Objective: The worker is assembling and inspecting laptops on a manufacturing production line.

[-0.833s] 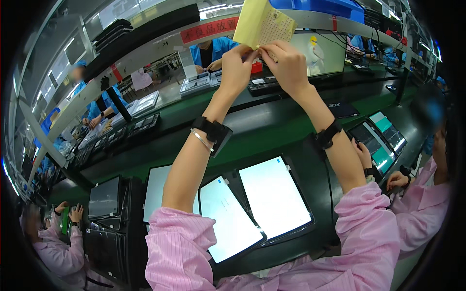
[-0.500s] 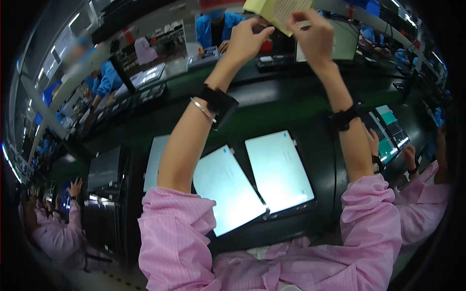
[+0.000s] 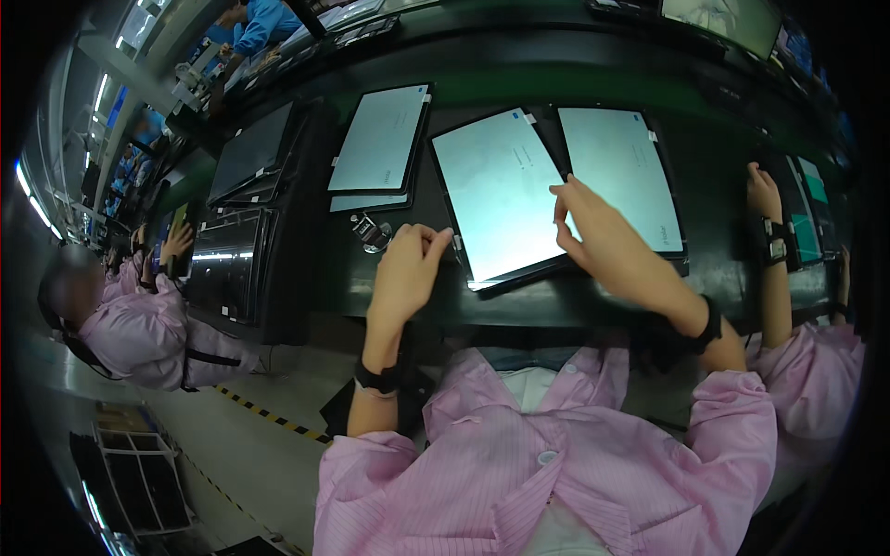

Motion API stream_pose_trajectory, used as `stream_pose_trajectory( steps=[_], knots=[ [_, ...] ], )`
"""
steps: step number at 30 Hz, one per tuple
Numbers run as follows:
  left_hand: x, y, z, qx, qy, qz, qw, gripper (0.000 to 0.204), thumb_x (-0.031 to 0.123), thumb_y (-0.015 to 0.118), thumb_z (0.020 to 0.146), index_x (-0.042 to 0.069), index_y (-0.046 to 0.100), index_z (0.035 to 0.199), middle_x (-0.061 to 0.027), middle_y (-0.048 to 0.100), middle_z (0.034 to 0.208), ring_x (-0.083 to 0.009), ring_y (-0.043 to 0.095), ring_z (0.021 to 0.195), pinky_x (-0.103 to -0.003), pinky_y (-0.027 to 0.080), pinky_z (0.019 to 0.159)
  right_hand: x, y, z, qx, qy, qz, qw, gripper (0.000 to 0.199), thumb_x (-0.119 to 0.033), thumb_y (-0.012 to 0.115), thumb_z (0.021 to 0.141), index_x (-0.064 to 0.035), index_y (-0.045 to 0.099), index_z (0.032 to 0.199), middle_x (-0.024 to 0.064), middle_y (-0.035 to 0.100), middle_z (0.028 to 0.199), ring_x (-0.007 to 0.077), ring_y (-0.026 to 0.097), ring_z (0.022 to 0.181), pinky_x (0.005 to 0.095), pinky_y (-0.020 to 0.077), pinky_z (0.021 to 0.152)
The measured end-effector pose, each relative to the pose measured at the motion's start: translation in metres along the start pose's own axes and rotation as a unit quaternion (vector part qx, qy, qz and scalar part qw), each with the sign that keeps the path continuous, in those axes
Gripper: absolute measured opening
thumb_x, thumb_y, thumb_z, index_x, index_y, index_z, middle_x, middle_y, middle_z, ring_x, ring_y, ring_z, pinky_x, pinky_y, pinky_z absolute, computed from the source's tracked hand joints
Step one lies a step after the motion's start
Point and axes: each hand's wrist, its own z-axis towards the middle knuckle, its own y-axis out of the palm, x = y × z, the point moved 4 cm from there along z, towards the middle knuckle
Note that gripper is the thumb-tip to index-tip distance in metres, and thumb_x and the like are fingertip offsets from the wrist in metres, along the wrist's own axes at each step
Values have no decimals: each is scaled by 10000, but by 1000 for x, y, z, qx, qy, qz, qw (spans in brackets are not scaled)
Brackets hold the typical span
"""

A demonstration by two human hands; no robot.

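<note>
A flat tablet-like panel [image 3: 501, 204] with a pale screen lies tilted on the dark bench in front of me. At its lower left edge, by a small white tab, my left hand [image 3: 408, 267] has its fingertips drawn together. My right hand [image 3: 598, 232] hovers over or touches the panel's right side, thumb and fingers curled toward each other. Anything thin between the fingers of either hand is too small to make out. A second pale panel [image 3: 619, 171] lies to the right, partly behind my right hand and forearm. To the left, another panel [image 3: 380, 139] rests on top of a similar one.
A small clear-and-black object [image 3: 371, 232] sits left of the middle panel. Dark panels [image 3: 227, 264] are stacked farther left. Co-workers' hands [image 3: 176, 243] [image 3: 765, 193] are busy on both sides. The bench's near edge [image 3: 417, 320] runs in front of me.
My hands have come down from a yellow paper-like piece held high to the middle panel. That yellow piece is out of view. The view has tilted down, showing more of the floor.
</note>
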Motion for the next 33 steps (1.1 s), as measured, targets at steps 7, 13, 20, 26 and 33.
stream_pose_trajectory(
  steps=[7,13,20,26,33],
  knots=[
    [-8,7,-11,-186,-114,-115,969,447,370,490,936,-35,623,799,-75,605,686,-132,606,595,-250,447,526,-20,50,-21,121,25,107,987,271,8,551,819,61,458,1068,142,599,914,352,578,996,415,444,901],
    [2,53,-35,-119,-87,-459,876,266,136,616,873,-29,573,1078,-35,623,919,-100,602,828,-226,500,656,-25,63,-11,176,34,188,966,111,-12,516,878,25,459,966,170,640,1048,274,604,1057,325,480,836],
    [84,-24,-28,282,94,-358,885,123,34,554,876,-28,495,964,-55,535,713,-69,489,610,-215,399,558,-50,-3,7,226,-9,310,923,105,60,595,809,27,587,908,130,657,1030,176,644,925,288,539,767],
    [89,-22,-17,339,305,-225,861,254,-73,605,790,-35,539,1032,-170,638,1043,-300,634,938,-325,515,776,-72,-40,50,245,-282,1,928,223,63,674,698,25,605,907,174,643,984,289,654,892,335,563,754],
    [76,-24,-12,349,270,-332,834,209,-58,619,813,-41,520,997,-194,648,1021,-261,652,928,-305,527,779,-81,-36,46,216,-398,-108,885,211,-41,679,704,61,621,879,170,643,917,301,655,887,392,553,816]
  ],
)
